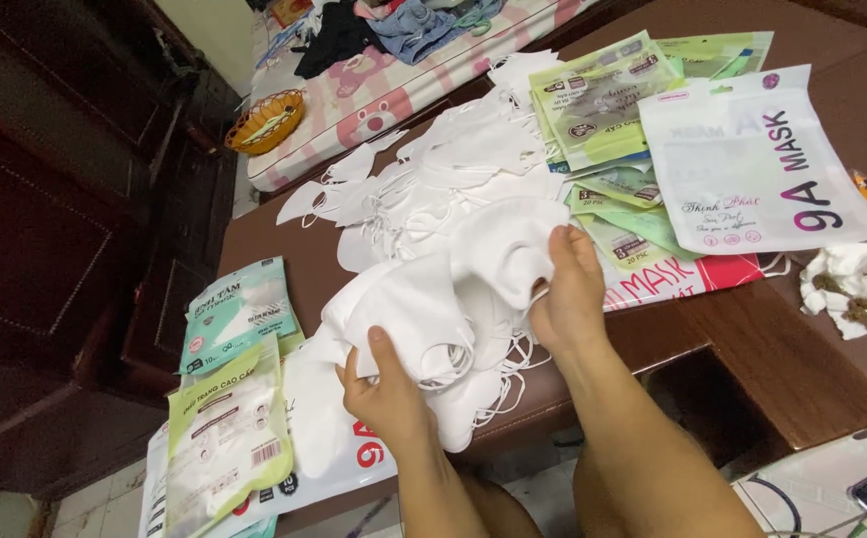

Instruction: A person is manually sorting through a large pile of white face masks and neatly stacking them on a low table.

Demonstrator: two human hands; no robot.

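Holding a bundle of white face masks (424, 309) at the near edge of the brown table (752, 349), the person's left hand (386, 394) is closed under the bundle with its thumb pressed on top. The right hand (568, 289) pinches the bundle's far side, fingers curled around one mask. Beyond the bundle lies a loose heap of white masks (453, 159). Right of the bundle sit green mask packets (603, 100) and a white pouch (752, 159); left of it lie more packets (229, 399).
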